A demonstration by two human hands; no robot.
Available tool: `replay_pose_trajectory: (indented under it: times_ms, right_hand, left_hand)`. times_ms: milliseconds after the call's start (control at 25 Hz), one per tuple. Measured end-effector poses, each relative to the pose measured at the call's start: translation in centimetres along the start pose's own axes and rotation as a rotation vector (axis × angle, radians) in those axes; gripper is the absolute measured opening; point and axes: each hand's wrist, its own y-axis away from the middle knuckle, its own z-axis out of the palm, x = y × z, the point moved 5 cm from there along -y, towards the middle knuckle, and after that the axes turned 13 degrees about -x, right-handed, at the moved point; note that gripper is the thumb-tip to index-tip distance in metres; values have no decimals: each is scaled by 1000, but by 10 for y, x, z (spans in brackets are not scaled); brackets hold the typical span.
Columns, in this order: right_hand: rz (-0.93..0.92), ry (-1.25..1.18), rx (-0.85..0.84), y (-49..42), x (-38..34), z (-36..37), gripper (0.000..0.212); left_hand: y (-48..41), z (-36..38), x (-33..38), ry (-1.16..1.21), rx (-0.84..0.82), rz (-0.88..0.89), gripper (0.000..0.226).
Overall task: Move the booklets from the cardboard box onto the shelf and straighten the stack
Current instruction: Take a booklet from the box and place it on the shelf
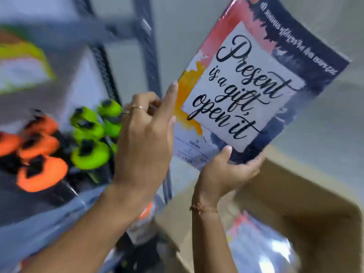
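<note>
A glossy booklet [256,75] with "Present is a gift, open it" on its cover is held up in the air, tilted, above the cardboard box [307,209]. My right hand [226,172] grips its lower edge from below, thumb on the cover. My left hand [145,138] touches the booklet's left edge with a raised forefinger, the other fingers curled. More shiny booklets [262,245] lie inside the open box at the lower right. The grey metal shelf [49,211] is on the left, blurred.
Orange [41,174] and green [90,154] round plastic items with black parts sit on the shelf. Dark perforated shelf uprights [106,64] stand between shelf and booklet. A blurred colourful stack [21,62] lies on the upper shelf level. A pale wall fills the background.
</note>
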Motion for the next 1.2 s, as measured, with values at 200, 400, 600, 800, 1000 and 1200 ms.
replay_pose_trajectory:
  times_ms: [200,400,600,800,1000,1200]
  right_hand:
    - [-490,-76,-390,42,-179,145,61]
    - [-699,186,-885,93,-247,271,26]
    - [-607,669,-1243,114,-217,339,19]
    - [-695,714,-1234,103,-204,323,22]
    - [-997,-28,-483,27,-174,168,22]
    - [-180,433,-169,-100,82,-16,31]
  left_hand:
    - [-39,-191,-58,-46,418,-189,50]
    - [-69,-258,-149,-140,324,-516,24]
    - [-86,-223,-255,-30,-129,-943,50]
    - [-102,-221,-236,-466,-127,-815,46]
    - [-105,-90,-75,-508,102,-13,25]
    - [3,170,64,-82,-552,322,18]
